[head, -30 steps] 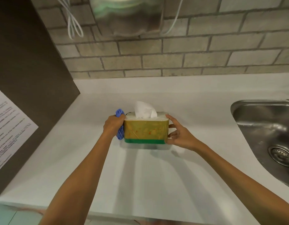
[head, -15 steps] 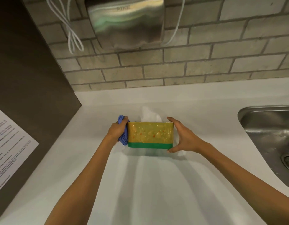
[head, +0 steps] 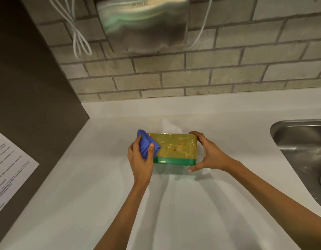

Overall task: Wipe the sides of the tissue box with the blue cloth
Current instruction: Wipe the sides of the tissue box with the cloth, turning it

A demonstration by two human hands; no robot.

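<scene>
The tissue box (head: 176, 147), yellow with a green strip along its lower edge, lies tipped back on the white counter (head: 101, 195), its long side facing me. A white tissue (head: 167, 124) pokes out behind it. My left hand (head: 140, 159) grips the bunched blue cloth (head: 147, 144) and presses it on the left end of that long side. My right hand (head: 208, 152) clasps the box's right end, thumb below and fingers on top.
A steel sink (head: 304, 147) is sunk into the counter at the right. A metal hand dryer (head: 143, 24) with white cables hangs on the brick wall above. A dark panel with a printed sheet (head: 6, 168) stands at the left.
The box has been tipped backward so its top faces away. The left hand has brought the cloth from the box's left end round onto the long side. The right hand now clasps the right end.
</scene>
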